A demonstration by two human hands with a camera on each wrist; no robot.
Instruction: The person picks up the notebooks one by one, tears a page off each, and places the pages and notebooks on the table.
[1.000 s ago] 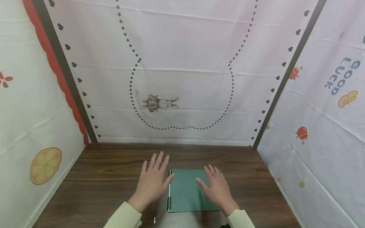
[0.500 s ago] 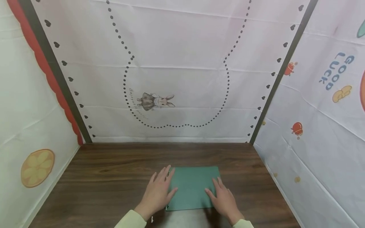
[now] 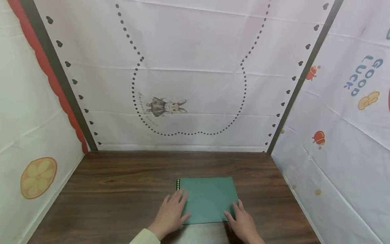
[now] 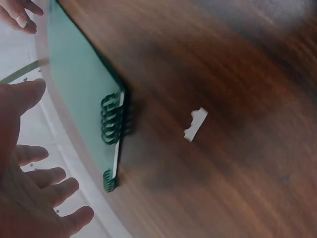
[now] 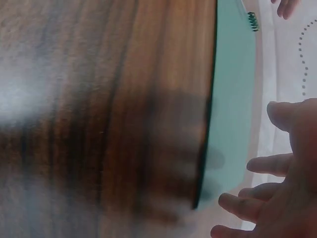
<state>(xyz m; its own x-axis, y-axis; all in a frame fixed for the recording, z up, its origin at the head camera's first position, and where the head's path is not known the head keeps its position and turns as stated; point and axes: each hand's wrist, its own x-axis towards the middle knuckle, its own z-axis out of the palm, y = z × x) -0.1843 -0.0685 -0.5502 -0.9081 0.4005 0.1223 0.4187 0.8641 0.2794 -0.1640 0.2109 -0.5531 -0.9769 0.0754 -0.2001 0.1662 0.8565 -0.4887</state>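
A green spiral-bound notebook (image 3: 208, 200) lies closed on the dark wooden table, its ring binding (image 4: 112, 119) along the left side. Over the notebook's left edge is my left hand (image 3: 171, 212), hiding the lower rings in the head view. My right hand (image 3: 243, 222) is at the lower right corner, thumb and fingertips over the cover's edge. Both hands have relaxed fingers and grip nothing. In the wrist views, the left fingers (image 4: 59, 191) and right fingers (image 5: 247, 206) appear above the notebook; whether any fingertip touches it in the head view, I cannot tell.
A small torn white scrap (image 4: 196, 124) lies on the wooden table (image 3: 122, 189) near the binding. White printed cloth walls (image 3: 195, 101) stand behind the table and along its left and right sides.
Both hands have come down and nearer to me. The left hand now overlaps the notebook's bound edge; the right hand has shifted from above the cover to its lower right corner.
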